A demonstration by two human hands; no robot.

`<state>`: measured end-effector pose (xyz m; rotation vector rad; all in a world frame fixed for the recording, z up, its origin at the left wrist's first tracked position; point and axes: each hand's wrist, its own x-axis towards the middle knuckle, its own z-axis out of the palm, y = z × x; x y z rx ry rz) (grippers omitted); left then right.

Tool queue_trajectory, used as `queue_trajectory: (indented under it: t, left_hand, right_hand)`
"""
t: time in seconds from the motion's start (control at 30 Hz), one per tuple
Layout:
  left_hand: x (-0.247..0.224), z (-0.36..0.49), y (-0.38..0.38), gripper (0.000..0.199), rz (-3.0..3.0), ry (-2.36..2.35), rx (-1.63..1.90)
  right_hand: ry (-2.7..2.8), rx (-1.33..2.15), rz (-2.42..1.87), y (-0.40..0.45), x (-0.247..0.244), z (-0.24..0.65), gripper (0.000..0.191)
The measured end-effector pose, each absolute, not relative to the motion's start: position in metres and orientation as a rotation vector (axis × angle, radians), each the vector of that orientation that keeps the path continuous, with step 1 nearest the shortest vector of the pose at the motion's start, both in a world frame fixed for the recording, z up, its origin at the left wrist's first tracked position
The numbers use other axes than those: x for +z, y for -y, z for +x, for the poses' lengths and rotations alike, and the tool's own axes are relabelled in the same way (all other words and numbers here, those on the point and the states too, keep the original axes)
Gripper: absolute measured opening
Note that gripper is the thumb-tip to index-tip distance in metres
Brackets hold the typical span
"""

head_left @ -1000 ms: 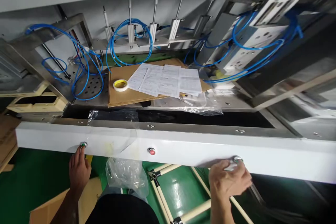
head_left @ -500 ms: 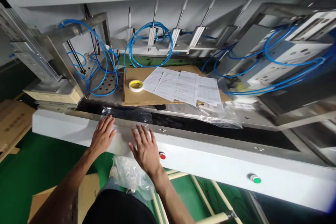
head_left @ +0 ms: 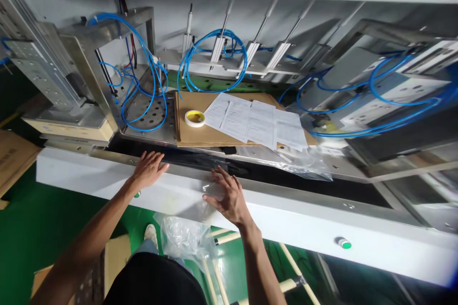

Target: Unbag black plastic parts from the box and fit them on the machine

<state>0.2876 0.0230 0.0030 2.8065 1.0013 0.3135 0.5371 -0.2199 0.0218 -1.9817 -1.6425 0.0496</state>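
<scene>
Both hands lay flat with fingers spread, gripping nothing; the left hand (head_left: 148, 169) rested on the top edge of the white front rail (head_left: 286, 219), the right hand (head_left: 227, 195) pressed on a clear plastic film (head_left: 209, 190) draped over that rail; the film's long axis ran toward the machine, from the black slot (head_left: 293, 183) down over the rail face, directly under the right hand, the nearer of the 2; behind lay cardboard (head_left: 200, 128), a tape roll (head_left: 194, 118), papers (head_left: 261, 121) and blue hoses (head_left: 211, 62); 1 green button (head_left: 344, 243) sat well to the right.
</scene>
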Motion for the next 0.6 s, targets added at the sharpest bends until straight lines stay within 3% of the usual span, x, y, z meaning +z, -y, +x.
queue_trajectory:
  t: [0.13,0.23,0.3,0.43,0.6]
  left_hand:
    - [0.006,0.287,-0.022,0.048,2.802,-0.972,0.291]
    - [0.006,0.286,-0.02,0.048,2.812,-0.929,0.282]
    - [0.004,0.288,-0.021,0.047,2.813,-0.914,0.292]
    - [0.001,0.291,-0.03,0.05,2.776,-0.964,0.365]
    - [0.004,0.267,-0.04,0.059,2.7,-1.018,0.557]
  right_hand:
    - [1.205,-0.079,-1.984,0.225,0.029,0.543,0.05]
    - [1.184,-0.31,-2.106,0.218,0.036,0.531,0.044]
    - [1.433,-0.315,-2.155,0.208,0.036,0.517,0.053]
    - [1.83,-0.161,-2.234,0.192,0.023,0.501,0.099]
    - [1.812,-0.124,-2.314,0.191,0.008,0.51,0.108]
